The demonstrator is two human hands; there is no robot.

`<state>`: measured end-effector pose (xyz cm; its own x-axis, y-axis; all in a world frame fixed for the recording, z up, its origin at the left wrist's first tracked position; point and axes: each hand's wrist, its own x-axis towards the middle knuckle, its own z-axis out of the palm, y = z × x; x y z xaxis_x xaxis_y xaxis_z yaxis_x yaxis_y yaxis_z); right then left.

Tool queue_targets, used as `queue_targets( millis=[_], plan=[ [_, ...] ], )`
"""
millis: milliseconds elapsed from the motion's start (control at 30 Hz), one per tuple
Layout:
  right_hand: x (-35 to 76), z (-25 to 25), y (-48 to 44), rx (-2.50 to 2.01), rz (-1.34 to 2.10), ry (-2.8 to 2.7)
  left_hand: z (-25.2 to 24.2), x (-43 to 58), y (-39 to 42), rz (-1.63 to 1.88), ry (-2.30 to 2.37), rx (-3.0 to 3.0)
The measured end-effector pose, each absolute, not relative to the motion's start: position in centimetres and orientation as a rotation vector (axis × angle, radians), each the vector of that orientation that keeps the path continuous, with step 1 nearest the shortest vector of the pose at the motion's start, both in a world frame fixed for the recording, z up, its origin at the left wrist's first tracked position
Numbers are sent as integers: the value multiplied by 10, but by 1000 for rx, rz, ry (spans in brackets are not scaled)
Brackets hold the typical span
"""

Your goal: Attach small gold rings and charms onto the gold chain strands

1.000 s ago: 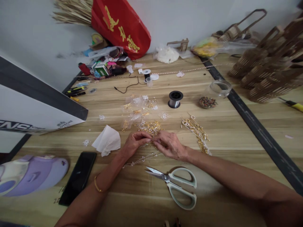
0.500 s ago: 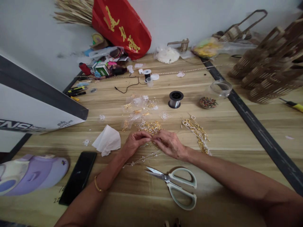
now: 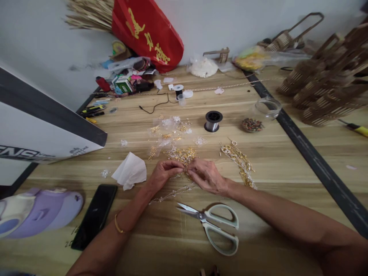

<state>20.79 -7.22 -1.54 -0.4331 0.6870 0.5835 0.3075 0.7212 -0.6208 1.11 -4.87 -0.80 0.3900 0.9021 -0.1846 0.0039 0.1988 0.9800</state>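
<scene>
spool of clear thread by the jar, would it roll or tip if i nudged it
The spool stands on its flat end and looks squat, so tipping seems unlikely. It would probably slide on the smooth table, being small and likely light. Knocked onto its side, its round flanges could roll.

The right hand (image 3: 207, 175) has edged slightly toward the left hand (image 3: 164, 173).

Bare forearms, gold bangle (image 3: 118, 225) on left wrist

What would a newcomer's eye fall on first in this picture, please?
Probably the left hand and right hand pinched together over a beaded chain at the table's middle. Next, the scissors lying open just below them, and the red bag against the far wall.
</scene>
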Motion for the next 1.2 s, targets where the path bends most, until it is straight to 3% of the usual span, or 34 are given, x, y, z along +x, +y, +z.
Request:
queue_targets(
  millis=[1200],
  plan=[
    [207, -16, -73, -742, 514, -2091, -7, 11, -49, 787, 898, 1371]
  ],
)
